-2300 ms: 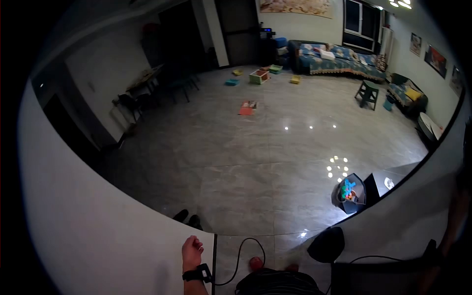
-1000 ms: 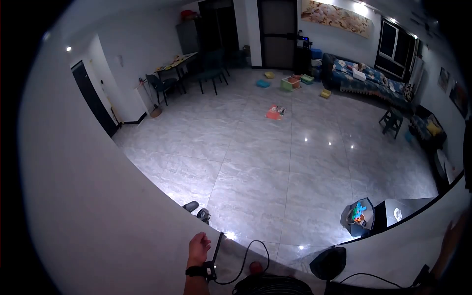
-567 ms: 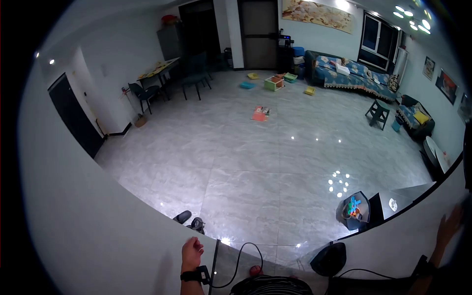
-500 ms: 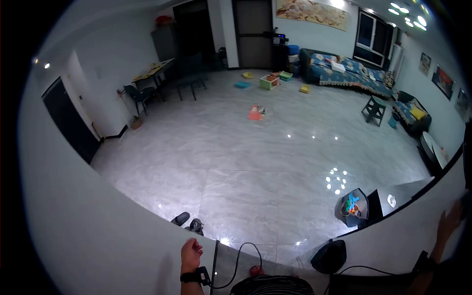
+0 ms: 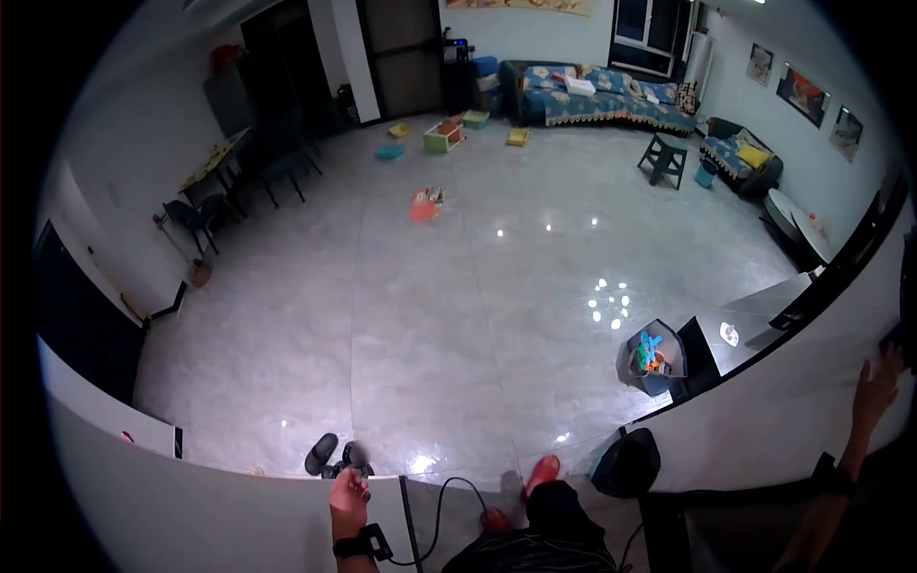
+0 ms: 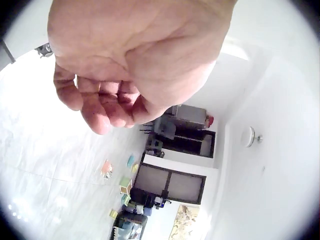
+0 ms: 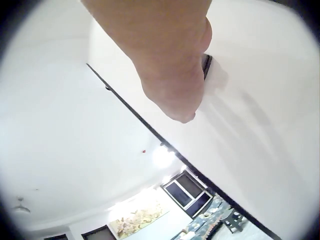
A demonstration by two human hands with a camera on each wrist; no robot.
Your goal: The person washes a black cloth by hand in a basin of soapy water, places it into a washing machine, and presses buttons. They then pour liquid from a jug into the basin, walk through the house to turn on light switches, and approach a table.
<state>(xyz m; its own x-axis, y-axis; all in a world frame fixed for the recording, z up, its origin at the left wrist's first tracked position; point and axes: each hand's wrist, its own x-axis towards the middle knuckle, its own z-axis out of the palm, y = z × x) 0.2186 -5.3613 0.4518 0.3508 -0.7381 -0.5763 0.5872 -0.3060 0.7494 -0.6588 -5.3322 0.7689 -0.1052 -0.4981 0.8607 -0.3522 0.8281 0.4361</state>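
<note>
My right hand (image 5: 877,387) is raised against the white wall (image 5: 783,401) at the right, fingers extended. Its fingertips reach a small dark panel (image 5: 895,336) on that wall, at the edge of the head view. In the right wrist view the dark-framed panel (image 7: 207,66) is mostly hidden behind the hand, and finger shadows fall on the wall. My left hand (image 5: 350,497) hangs in front of the white wall end at lower left. Its fingers (image 6: 95,117) curl loosely with nothing in them. Both wrists carry black straps.
Dark slippers (image 5: 323,453) lie beyond the left wall end. A bin of colourful toys (image 5: 657,361) stands at the right, near a black bag-like object (image 5: 627,463). A cable (image 5: 441,516) loops beside my legs. Farther off are a stool (image 5: 663,159) and a sofa (image 5: 597,100).
The room has brightened since the oldest frame. A ceiling light cluster and its floor reflection vanish, then return. My right hand has come into view at the wall, and a red-shod foot has stepped forward.
</note>
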